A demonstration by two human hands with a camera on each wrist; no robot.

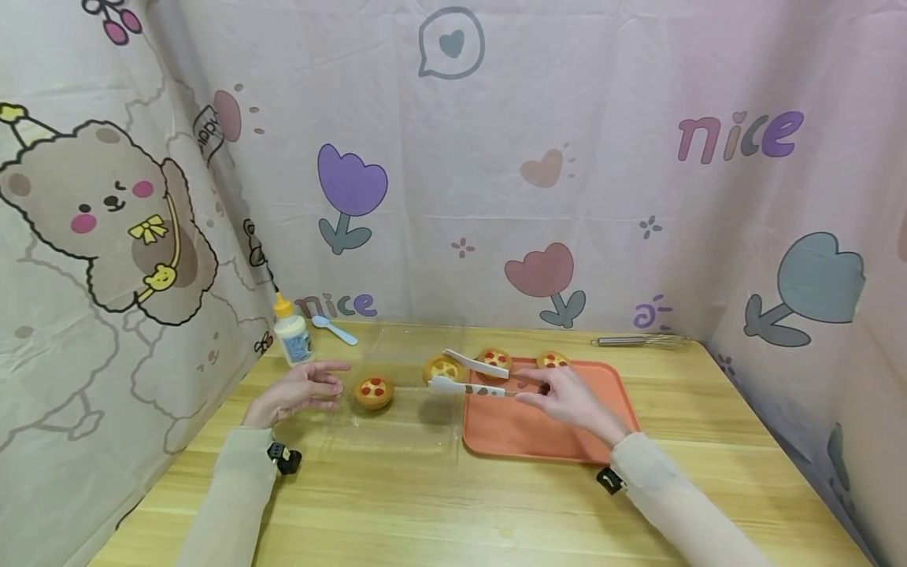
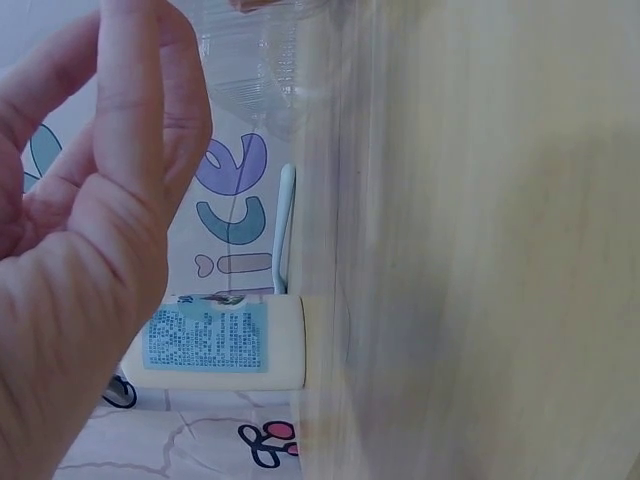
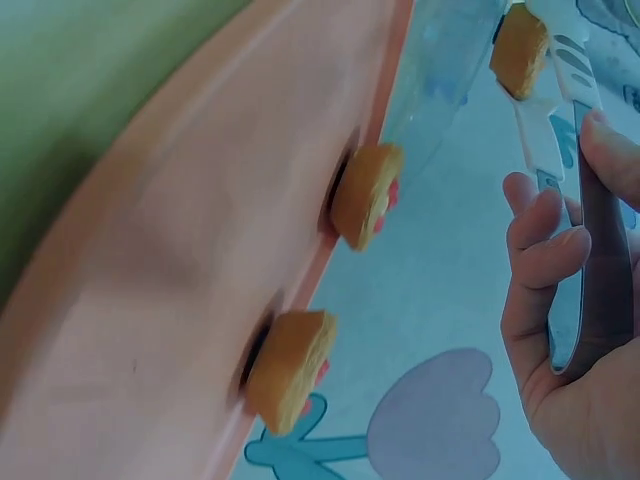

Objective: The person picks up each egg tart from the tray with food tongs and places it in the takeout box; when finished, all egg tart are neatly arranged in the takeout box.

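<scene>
My right hand (image 1: 563, 400) grips metal tongs with white tips (image 1: 489, 390). Between those tips is a small tart with a yellow lattice top (image 1: 442, 368), over the right side of a clear plastic container (image 1: 397, 437); the right wrist view shows the tart (image 3: 520, 52) pinched at its sides. Another tart, with red dots (image 1: 373, 392), sits in the container's left part. Loosely bent and holding nothing, my left hand (image 1: 301, 391) hovers by the container's left edge. Two red-dotted tarts, one nearer the tongs (image 1: 494, 361) and one farther right (image 1: 553, 360), rest along the orange tray's (image 1: 549, 445) far edge.
A white bottle with a yellow cap (image 1: 294, 335) stands behind my left hand, with a light blue spoon (image 1: 335, 331) beside it. A whisk (image 1: 641, 341) lies at the table's back right. Printed curtains (image 1: 453, 197) hang behind and beside the wooden table (image 1: 453, 520).
</scene>
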